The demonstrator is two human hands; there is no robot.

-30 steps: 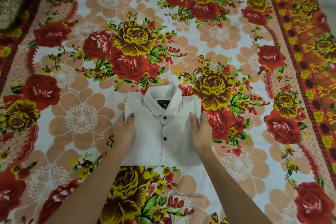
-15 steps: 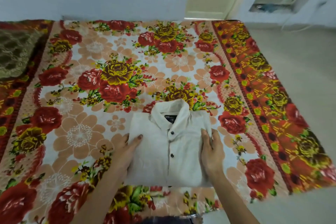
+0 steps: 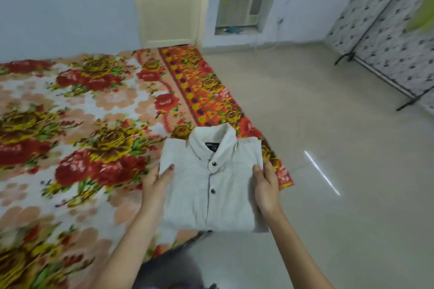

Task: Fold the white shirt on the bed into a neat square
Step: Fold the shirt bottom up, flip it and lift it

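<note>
A bed (image 3: pixel 70 105) under a red, yellow and peach floral cover fills the left of the room. At its near right corner, a person's left hand (image 3: pixel 156 185) grasps the left edge of a white collared shirt with dark buttons (image 3: pixel 211 183), thumb on top and fingers hidden beneath. The shirt is folded square, collar away from the person, its right side over the floor. The right hand (image 3: pixel 266 186) pinches the shirt's right edge. A pale tiled floor (image 3: pixel 328 148) stretches rightward.
</note>
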